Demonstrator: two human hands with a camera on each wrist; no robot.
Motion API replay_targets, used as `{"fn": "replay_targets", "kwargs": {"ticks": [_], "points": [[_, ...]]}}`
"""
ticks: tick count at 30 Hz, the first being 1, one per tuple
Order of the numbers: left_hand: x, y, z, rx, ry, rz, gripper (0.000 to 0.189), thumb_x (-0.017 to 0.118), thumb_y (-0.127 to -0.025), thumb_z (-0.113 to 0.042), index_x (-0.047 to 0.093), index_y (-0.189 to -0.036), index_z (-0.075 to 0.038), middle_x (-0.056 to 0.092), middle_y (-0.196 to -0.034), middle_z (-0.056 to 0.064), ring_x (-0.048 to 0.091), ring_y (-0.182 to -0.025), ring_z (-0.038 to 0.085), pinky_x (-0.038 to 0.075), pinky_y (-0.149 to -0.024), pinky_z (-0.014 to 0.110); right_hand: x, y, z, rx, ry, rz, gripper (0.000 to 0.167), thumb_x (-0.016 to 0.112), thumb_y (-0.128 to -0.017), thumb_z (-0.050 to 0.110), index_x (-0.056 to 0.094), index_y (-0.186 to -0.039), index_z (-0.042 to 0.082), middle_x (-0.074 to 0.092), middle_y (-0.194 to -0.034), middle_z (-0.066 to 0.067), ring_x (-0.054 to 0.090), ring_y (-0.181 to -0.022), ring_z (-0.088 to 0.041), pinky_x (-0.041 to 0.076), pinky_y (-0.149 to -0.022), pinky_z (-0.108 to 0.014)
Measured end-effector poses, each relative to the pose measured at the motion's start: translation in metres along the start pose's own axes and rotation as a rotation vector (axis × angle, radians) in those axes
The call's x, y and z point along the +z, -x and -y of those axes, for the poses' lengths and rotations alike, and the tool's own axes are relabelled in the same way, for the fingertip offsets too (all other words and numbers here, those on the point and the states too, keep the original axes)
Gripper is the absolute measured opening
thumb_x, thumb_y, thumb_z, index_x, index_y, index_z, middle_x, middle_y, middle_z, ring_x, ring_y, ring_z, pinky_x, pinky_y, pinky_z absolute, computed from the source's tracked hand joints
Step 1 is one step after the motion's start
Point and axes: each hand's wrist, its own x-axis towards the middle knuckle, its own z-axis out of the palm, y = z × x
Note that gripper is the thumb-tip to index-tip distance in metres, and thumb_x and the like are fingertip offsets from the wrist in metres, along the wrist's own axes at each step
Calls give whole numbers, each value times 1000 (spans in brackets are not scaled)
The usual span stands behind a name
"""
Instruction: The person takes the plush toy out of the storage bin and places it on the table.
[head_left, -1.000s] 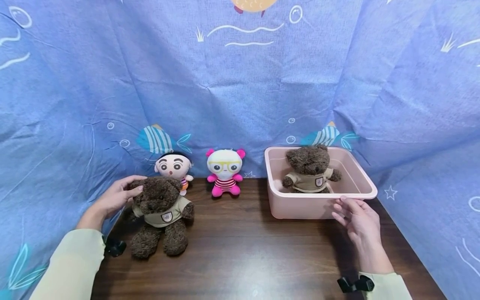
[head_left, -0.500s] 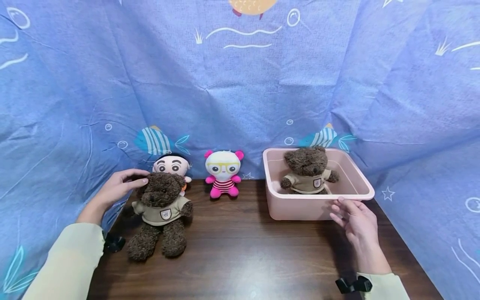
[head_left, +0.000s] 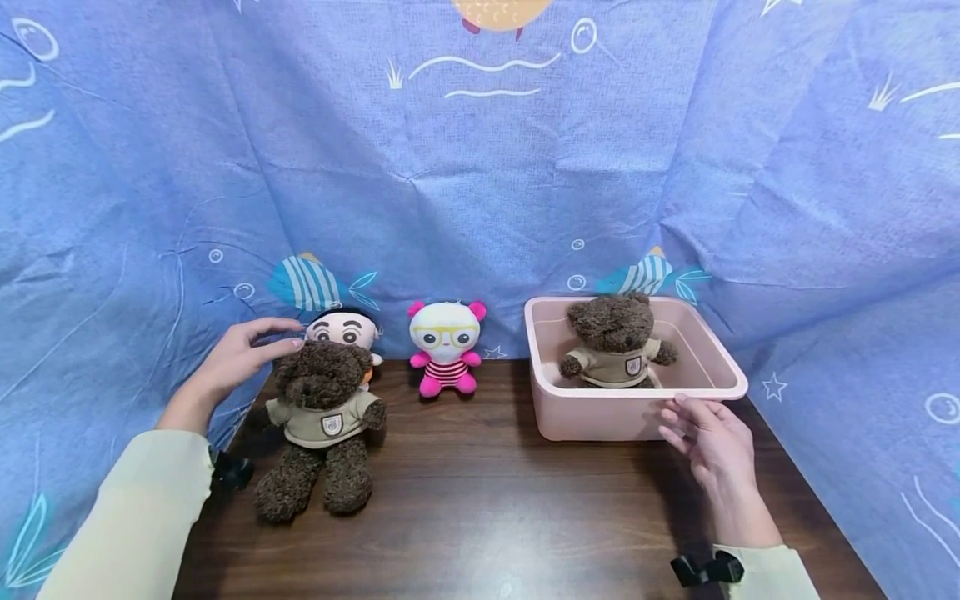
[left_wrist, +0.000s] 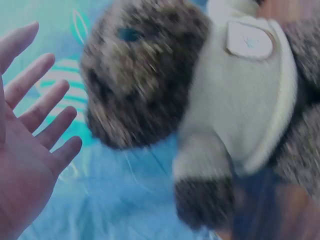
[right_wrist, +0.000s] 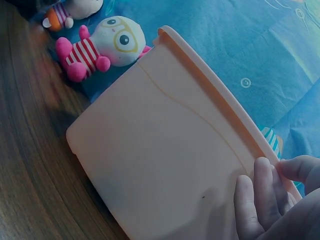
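Note:
A dark brown teddy bear (head_left: 330,425) in a beige shirt with a badge sits upright on the left of the table. Beside its head is my left hand (head_left: 238,358), and the left wrist view shows the fingers spread and apart from the fur. My right hand (head_left: 716,446) pinches the front rim of a pink plastic bin (head_left: 600,417) near its right corner, thumb over the edge and fingers against the outer wall. A similar teddy bear (head_left: 617,342) sits inside the bin, its legs hidden by the front wall.
Behind the left bear stands a black-haired doll (head_left: 343,327), partly covered by it. A pink and white panda plush (head_left: 447,350) with yellow glasses sits at the table's (head_left: 465,500) back, between doll and bin. A blue fish-print cloth (head_left: 480,192) hangs behind and at both sides.
My left hand has come off the bear's head, moving up and back with its fingers opening. The bear now sits by itself. My right hand stays on the bin's rim.

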Motion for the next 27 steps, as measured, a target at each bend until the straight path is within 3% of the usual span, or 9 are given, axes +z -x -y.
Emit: {"fn": "replay_targets", "kwargs": {"ticks": [3, 9, 11, 15, 20, 27], "points": [[4, -14, -19, 51, -3, -8, 50, 67, -100, -39, 62, -138, -7, 56, -147, 18, 52, -130, 33, 46, -92, 30, -2, -1, 2, 0, -8, 3, 17, 67, -99, 5, 72, -84, 12, 79, -80, -2, 76, -70, -14, 63, -60, -34], [26, -50, -77, 182, 39, 55, 49, 70, -98, -33, 62, -139, -7, 59, -144, 15, 54, -133, 34, 43, -109, 54, -4, -2, 5, 3, -15, 8, 16, 68, -98, 5, 72, -84, 12, 79, -80, -2, 77, -70, -14, 63, -60, -34], [38, -64, -99, 214, 64, 92, 49, 71, -97, -33, 62, -139, -8, 61, -143, 13, 56, -131, 31, 43, -111, 54, -4, -1, 6, 6, -10, 5, 16, 69, -98, 6, 72, -83, 13, 79, -80, -2, 77, -71, -13, 63, -60, -34], [67, -91, -140, 275, 100, 178, 51, 72, -96, -32, 61, -140, -8, 62, -140, 15, 58, -128, 30, 47, -108, 52, -2, -1, 5, 14, 3, -4, 16, 69, -97, 7, 71, -83, 13, 79, -80, -1, 77, -71, -13, 63, -61, -34], [109, -118, -183, 333, 134, 241, 49, 73, -95, -31, 62, -137, -7, 62, -139, 17, 61, -124, 30, 48, -107, 49, 1, -1, 2, 13, 26, -17, 16, 68, -98, 7, 68, -83, 14, 79, -80, -1, 76, -70, -12, 63, -62, -34], [176, -150, -227, 343, 173, 296, 52, 74, -94, -32, 62, -138, -8, 62, -139, 18, 61, -125, 32, 49, -107, 44, -1, -1, 3, 9, 44, -26, 16, 69, -98, 8, 67, -83, 13, 79, -80, -1, 76, -69, -11, 63, -62, -33]]}}
